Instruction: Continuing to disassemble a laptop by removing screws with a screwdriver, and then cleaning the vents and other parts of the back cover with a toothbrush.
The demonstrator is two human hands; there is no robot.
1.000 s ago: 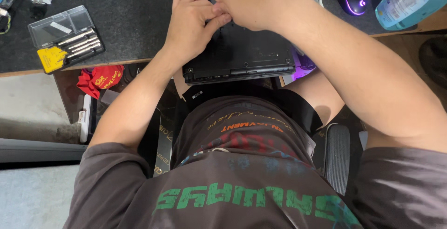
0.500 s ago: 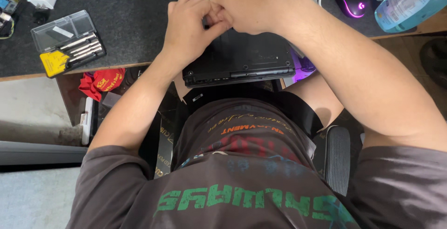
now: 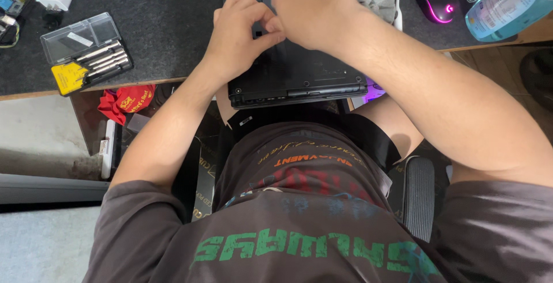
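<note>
The flat black laptop (image 3: pixel 299 76) is showing matt plastic. Under it, the dark desk mat (image 3: pixel 167 24) is looking rough, like felt. Left of the laptop, the clear plastic screwdriver case (image 3: pixel 86 52) is shining, its metal shafts glinting.

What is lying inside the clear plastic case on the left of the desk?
The clear case holds a row of small screwdrivers and a yellow piece. Its open lid hides nothing, but smaller parts cannot be made out.
</note>
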